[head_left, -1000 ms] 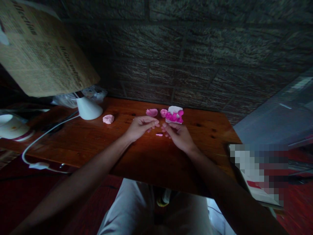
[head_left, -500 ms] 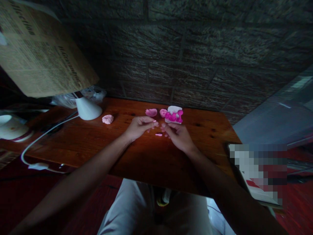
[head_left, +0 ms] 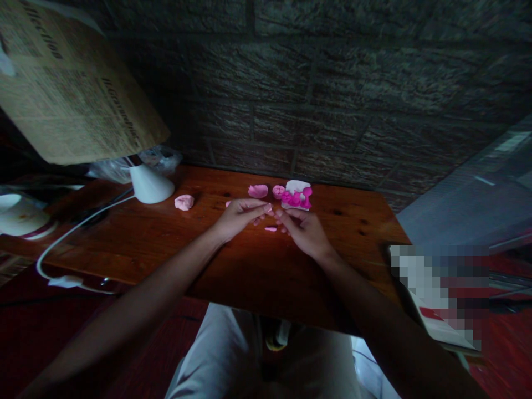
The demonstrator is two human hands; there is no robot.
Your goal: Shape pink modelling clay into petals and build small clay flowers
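Observation:
Over the wooden table (head_left: 233, 271), my left hand (head_left: 239, 219) pinches a small bit of pink clay (head_left: 269, 209) between thumb and fingers. My right hand (head_left: 306, 230) meets it from the other side, fingertips pressed together at the clay's edge; what lies between them is partly hidden. Just below the fingertips lies a thin pink strip (head_left: 270, 229). Behind the hands are a shallow, hollowed pink piece (head_left: 258, 191), a rounded pink lump (head_left: 278, 192) and a white block (head_left: 298, 184) with magenta pieces (head_left: 301, 198) against it. A little pink piece (head_left: 228, 204) peeks out behind my left hand.
Farther left sits a larger pink lump (head_left: 184, 202), near a lamp's white base (head_left: 152, 185). Its cord (head_left: 68, 227) runs over the table's front edge. A white cup (head_left: 20, 216) stands at far left. The stone wall (head_left: 282, 100) closes off the back.
My fingertips have come closer together, and more of the pink clay shows between them. A little pink piece has come into sight behind my left hand. The view has shifted slightly.

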